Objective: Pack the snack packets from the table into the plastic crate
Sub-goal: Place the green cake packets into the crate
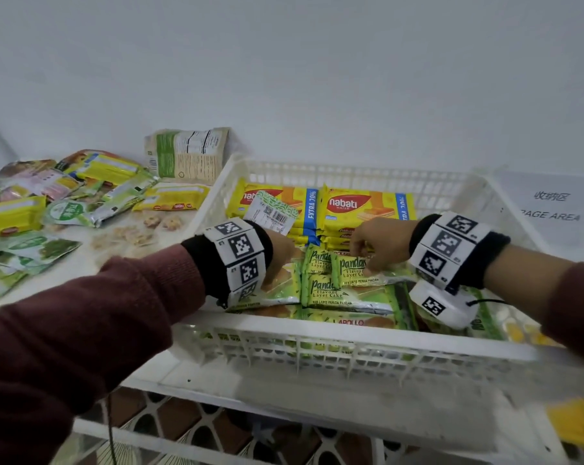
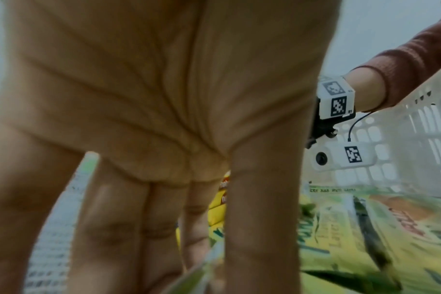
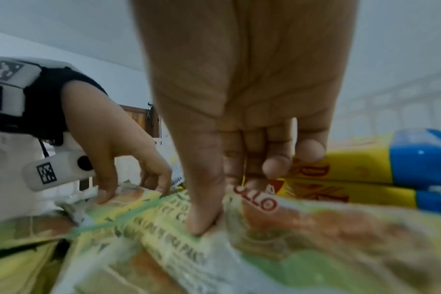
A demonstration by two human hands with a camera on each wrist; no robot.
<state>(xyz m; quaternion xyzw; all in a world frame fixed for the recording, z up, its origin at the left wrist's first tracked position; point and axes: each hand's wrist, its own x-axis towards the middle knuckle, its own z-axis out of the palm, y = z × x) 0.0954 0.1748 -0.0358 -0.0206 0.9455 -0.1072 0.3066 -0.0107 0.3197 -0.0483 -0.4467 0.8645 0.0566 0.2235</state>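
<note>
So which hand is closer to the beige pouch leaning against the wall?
Left. The left hand is at the crate's left side, nearer the beige pouch; the right hand is further right, mid-crate.

The plastic crate (image 1: 357,333) is white lattice. Wafer packets (image 1: 368,206) are yellow with red logos and blue bands. Pandan cake packets (image 1: 344,290) are green and yellow. Sleeves (image 1: 82,330) are maroon; wristbands (image 1: 240,253) carry black-and-white square codes.

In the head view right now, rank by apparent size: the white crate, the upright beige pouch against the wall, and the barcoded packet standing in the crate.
1. White crate, by far the largest.
2. Beige pouch.
3. Barcoded packet, partly hidden by the left hand, so its full size is unsure.
</note>
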